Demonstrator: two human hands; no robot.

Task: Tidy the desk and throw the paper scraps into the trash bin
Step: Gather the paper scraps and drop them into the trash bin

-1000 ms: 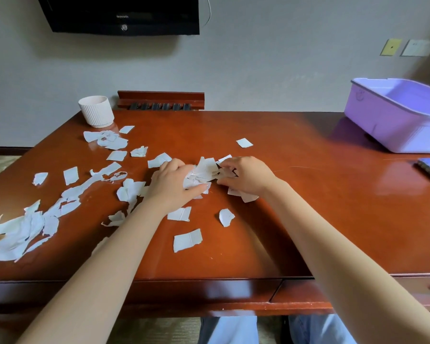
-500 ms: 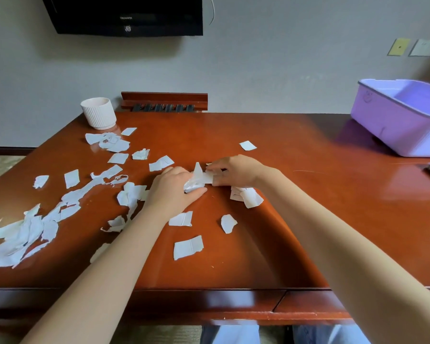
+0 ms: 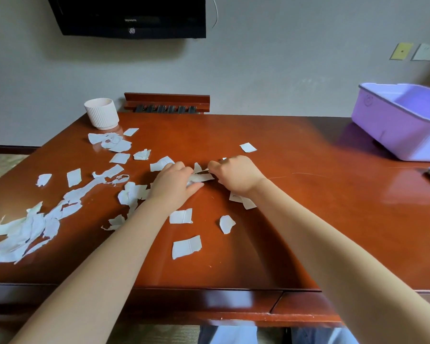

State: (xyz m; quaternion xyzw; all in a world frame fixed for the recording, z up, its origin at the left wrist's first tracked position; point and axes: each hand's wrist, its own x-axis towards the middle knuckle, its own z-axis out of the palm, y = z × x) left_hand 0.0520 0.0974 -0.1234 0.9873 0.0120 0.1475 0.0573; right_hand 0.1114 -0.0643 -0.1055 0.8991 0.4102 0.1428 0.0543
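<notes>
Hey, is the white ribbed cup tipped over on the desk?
No, the white ribbed cup stands upright at the far left corner of the desk, its open mouth facing up.

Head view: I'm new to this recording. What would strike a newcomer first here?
Torn white paper scraps litter the left half of the glossy reddish-brown wooden desk, thickest near its left front edge. At the desk's middle the left hand and right hand meet, both gripping a bunch of scraps. A lilac plastic tub stands at the far right, a white ribbed cup at the far left.
</notes>
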